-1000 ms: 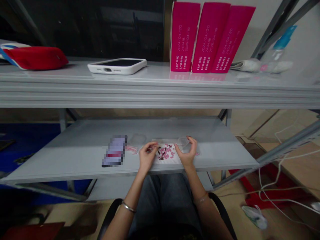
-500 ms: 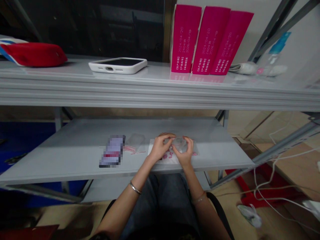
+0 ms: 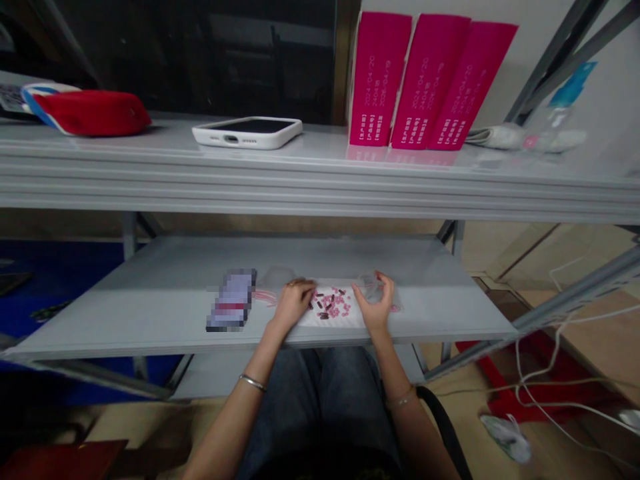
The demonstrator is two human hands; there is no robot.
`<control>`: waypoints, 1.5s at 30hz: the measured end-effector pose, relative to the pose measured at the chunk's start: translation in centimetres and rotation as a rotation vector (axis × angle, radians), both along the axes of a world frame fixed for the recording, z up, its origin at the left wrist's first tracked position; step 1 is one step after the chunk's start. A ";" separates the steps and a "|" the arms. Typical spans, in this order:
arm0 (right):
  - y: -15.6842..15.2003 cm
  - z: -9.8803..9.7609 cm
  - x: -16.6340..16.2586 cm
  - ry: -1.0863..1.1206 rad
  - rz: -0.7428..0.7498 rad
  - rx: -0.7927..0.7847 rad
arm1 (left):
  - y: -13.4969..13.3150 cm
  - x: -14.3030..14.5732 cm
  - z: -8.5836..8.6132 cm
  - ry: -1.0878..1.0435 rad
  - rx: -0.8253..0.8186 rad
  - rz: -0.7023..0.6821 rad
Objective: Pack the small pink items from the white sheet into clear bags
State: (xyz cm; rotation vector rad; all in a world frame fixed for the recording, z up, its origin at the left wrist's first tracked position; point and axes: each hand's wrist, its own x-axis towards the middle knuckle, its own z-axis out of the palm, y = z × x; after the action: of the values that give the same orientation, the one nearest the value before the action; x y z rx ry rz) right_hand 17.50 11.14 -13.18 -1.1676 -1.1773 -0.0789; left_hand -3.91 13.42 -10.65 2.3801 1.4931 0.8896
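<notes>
A white sheet (image 3: 333,322) lies on the lower shelf. Scattered over it are small pink pieces (image 3: 345,308) and short dark pieces (image 3: 325,316), bead-like in size. My left hand (image 3: 295,301) rests at the sheet's left edge, fingertips bent and pressed together beside the pieces; what they pinch, if anything, is hidden. On the other side, my right hand (image 3: 379,303) curves its thumb and fingers around something thin and see-through that I cannot make out. A clear zip bag (image 3: 280,275) with a pink strip lies beyond my left hand, partly covered by it.
A phone-like slab, blurred out (image 3: 232,300), lies to the left on the lower shelf (image 3: 150,293). Above, the upper shelf's edge (image 3: 300,183) spans the view, carrying a white-cased phone (image 3: 247,133), magenta boxes (image 3: 380,80), a red case (image 3: 100,113) and a spray bottle (image 3: 555,120).
My hands were close together over the sheet and have parted. The left one moved left to the sheet's edge, uncovering the pink and dark pieces. The right stays near its place.
</notes>
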 end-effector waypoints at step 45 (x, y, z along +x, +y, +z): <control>-0.4 0.4 -0.1 -0.034 0.021 -0.028 | -3.7 6.2 0.8 -0.142 0.037 -0.101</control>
State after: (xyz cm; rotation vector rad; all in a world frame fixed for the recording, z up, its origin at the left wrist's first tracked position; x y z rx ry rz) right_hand 17.37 10.74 -12.81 -1.1826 -1.2237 -0.0665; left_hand 2.25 9.73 -9.81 2.3402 1.3032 1.0465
